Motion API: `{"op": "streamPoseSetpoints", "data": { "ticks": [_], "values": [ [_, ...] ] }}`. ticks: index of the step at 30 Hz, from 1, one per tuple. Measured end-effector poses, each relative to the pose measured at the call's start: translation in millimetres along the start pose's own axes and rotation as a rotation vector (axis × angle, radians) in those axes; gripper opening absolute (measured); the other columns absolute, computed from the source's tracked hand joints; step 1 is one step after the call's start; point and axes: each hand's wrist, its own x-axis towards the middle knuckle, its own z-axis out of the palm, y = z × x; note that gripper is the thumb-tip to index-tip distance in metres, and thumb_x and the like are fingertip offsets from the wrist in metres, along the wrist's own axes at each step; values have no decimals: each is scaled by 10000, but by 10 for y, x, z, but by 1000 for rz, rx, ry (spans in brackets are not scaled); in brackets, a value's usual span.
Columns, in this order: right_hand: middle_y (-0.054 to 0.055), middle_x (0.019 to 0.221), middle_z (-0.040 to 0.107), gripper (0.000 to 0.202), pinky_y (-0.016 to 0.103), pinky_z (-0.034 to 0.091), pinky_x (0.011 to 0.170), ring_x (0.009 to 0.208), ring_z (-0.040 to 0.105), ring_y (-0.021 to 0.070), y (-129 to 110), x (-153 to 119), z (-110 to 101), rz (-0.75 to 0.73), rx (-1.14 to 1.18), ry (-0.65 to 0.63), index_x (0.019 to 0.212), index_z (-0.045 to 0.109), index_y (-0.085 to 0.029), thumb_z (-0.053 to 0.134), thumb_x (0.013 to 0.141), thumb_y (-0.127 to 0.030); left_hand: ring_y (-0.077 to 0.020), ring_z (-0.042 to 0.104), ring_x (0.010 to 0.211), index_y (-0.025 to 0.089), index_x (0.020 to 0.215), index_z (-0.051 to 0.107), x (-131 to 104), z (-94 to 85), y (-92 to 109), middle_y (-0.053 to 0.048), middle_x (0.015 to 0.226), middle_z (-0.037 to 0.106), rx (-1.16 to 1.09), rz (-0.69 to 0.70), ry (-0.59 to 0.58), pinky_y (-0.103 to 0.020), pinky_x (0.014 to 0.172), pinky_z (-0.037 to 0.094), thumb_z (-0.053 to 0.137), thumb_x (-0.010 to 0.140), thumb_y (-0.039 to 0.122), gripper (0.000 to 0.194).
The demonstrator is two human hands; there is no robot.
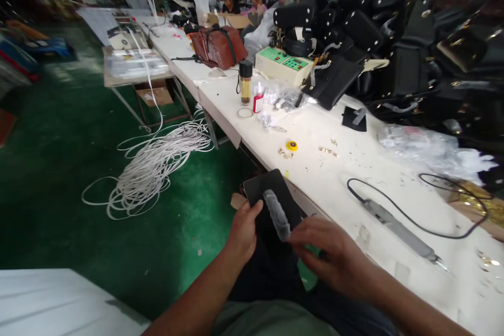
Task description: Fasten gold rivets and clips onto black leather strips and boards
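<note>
We look down at our two bare hands, held low beside the near edge of a long white surface (326,189). Our left hand (242,233) grips a flat black panel (289,202) by its left edge, thumb on top. A strip wrapped in cloudy plastic (276,214) lies along the panel's face, between our hands. Our right hand (326,244) has its fingertips drawn narrow, pinching the near end of that strip.

To the right of our hands, a grey pen-shaped tool (399,231) lies on the surface with its black cord (452,237) looping behind it. Just beyond our hands are a yellow ring (292,145) and small gold-coloured fittings (286,154). Farther ahead stand a drink bottle (245,89) with a dark lid and a small red-and-white bottle (258,102), with a cream control box (283,65) behind them. A brown bag (220,47) sits beyond those; black bags (413,63) are heaped ahead and to the right. Left of our hands, a tangle of white cable (157,160) spreads over the green floor (189,241).
</note>
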Motion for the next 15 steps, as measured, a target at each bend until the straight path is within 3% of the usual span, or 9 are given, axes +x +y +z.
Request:
{"op": "streamPoseSetpoints", "data": {
  "ticks": [3,6,10,15],
  "values": [
    [49,970,767,155,305,547,795,855,716,196,486,296,-172,272,-70,246,1039,751,-242,640,957,-314,-318,733,1075,140,1187,742,13,-26,16,-118,1090,801,62,51,-24,-465,1038,518,861,732,404,539],
    [39,972,770,167,307,556,790,791,709,184,1074,644,-221,456,-223,390,993,767,-228,664,908,-329,-317,735,1074,156,1201,747,30,-57,12,-113,1125,796,110,67,-20,-470,1046,511,842,755,430,532],
    [61,1010,761,221,331,536,832,822,694,196,1625,1038,-207,531,-325,451,1053,771,-207,644,897,-297,-317,738,1069,169,1183,762,30,-88,24,-99,1098,804,149,54,-20,-456,1024,529,832,765,426,495],
    [58,1027,746,204,322,496,792,812,663,196,1910,1267,-187,559,-405,418,999,777,-230,649,896,-351,-313,727,1085,162,1189,760,45,-90,57,-95,1129,796,182,46,-52,-423,984,549,780,827,411,440]
  ]
}}
